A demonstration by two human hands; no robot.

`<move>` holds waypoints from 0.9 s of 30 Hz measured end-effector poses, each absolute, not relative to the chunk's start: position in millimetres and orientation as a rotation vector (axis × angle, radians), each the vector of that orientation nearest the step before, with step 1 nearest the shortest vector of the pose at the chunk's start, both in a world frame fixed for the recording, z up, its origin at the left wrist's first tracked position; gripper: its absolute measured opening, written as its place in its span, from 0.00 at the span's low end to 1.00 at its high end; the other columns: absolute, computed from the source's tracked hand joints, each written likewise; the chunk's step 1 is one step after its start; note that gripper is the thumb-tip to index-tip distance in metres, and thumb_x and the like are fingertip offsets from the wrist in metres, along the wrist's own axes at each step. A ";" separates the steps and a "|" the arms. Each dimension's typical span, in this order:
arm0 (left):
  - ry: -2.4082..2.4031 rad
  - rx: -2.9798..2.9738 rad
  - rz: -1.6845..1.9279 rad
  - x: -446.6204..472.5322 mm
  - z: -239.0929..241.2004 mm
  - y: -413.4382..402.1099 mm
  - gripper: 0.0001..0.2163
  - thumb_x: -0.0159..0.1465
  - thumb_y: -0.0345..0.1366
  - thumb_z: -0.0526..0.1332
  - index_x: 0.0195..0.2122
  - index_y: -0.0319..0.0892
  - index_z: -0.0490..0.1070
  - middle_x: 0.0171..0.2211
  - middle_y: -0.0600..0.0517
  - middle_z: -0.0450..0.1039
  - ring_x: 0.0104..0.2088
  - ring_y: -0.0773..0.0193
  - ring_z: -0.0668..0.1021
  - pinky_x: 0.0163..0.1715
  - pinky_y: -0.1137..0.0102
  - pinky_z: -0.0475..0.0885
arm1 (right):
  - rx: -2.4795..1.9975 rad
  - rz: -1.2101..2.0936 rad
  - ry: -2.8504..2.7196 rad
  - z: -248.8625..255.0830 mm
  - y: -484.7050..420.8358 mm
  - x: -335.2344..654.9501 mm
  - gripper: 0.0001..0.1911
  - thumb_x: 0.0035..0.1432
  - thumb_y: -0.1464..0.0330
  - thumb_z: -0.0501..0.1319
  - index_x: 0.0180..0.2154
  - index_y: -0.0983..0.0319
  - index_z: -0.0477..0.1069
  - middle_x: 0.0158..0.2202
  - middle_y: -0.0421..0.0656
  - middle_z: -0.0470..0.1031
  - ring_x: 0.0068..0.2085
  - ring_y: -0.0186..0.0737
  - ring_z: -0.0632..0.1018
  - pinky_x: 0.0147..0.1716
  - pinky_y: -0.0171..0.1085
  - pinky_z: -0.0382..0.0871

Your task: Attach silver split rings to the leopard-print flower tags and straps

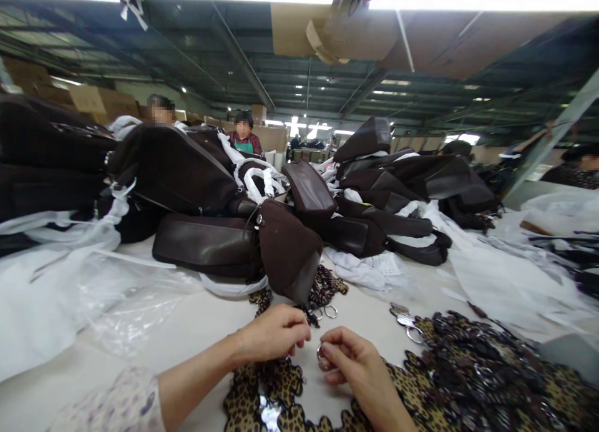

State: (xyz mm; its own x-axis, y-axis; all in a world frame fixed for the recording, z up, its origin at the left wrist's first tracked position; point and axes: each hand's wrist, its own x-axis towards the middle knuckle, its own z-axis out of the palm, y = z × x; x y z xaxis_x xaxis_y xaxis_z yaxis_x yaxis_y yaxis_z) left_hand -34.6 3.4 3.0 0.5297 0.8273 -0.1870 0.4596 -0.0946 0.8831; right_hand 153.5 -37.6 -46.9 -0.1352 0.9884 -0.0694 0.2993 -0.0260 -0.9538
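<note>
Between the thumb and fingers of my right hand (352,364) is a silvery metal ring (320,352). My left hand (279,333) is close by on the left, palm down with its fingers curled in; what they hold, if anything, is hidden. Beneath and in front of both hands lie leopard-print charms (290,382) with dark edges. A dark brown bag (287,248) leans just beyond my left hand. At its foot are two loose-looking rings (331,311) and a bunch of dark braided cords (322,285).
A large heap of leopard-print charms and dark cords (477,363) covers the table's right side. Brown bags (201,241) with white-wrapped handles are piled across the back. Clear plastic (126,301) lies at left, white wrapping (510,276) at right. A co-worker (244,135) is behind the bags.
</note>
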 end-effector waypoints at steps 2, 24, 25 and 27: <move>1.041 1.658 0.428 -29.4 5.0 0.0 0.10 0.58 0.39 0.56 0.30 0.38 0.73 0.24 0.55 0.70 0.22 0.69 0.69 0.21 0.75 0.61 | -1.350 1.201 -1.352 -45.9 -40.6 153.3 0.15 0.56 0.55 0.62 0.31 0.60 0.68 0.24 0.39 0.77 0.28 0.39 0.80 0.23 0.32 0.74; 0.807 1.238 0.580 -19.3 1.4 -6.1 0.13 0.50 0.43 0.67 0.26 0.39 0.67 0.18 0.58 0.66 0.18 0.73 0.64 0.19 0.75 0.56 | -1.055 1.133 -1.259 -41.3 -52.2 159.2 0.14 0.46 0.72 0.71 0.37 0.56 0.78 0.28 0.38 0.81 0.27 0.37 0.79 0.25 0.32 0.72; 0.800 1.241 0.578 -19.4 1.5 -6.4 0.13 0.50 0.43 0.67 0.26 0.39 0.67 0.18 0.58 0.66 0.18 0.74 0.64 0.19 0.75 0.56 | -1.060 1.127 -1.277 -40.8 -52.2 159.9 0.14 0.46 0.73 0.71 0.37 0.56 0.79 0.28 0.38 0.80 0.26 0.37 0.78 0.25 0.32 0.72; 0.792 1.243 0.568 -19.6 1.7 -7.2 0.13 0.50 0.43 0.67 0.26 0.39 0.68 0.18 0.58 0.67 0.18 0.74 0.64 0.19 0.75 0.57 | -1.077 1.120 -1.316 -38.0 -52.5 161.6 0.13 0.45 0.73 0.71 0.36 0.57 0.80 0.27 0.38 0.80 0.26 0.37 0.77 0.25 0.32 0.71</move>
State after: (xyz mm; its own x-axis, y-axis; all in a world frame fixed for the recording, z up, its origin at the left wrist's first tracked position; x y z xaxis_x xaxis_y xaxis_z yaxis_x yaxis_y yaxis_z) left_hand -19.6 -7.2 1.7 0.6159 0.7575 -0.2164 0.0389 0.2451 0.9687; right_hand 161.6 -52.5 -38.0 -0.0430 0.9868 0.1560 0.0037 0.1563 -0.9877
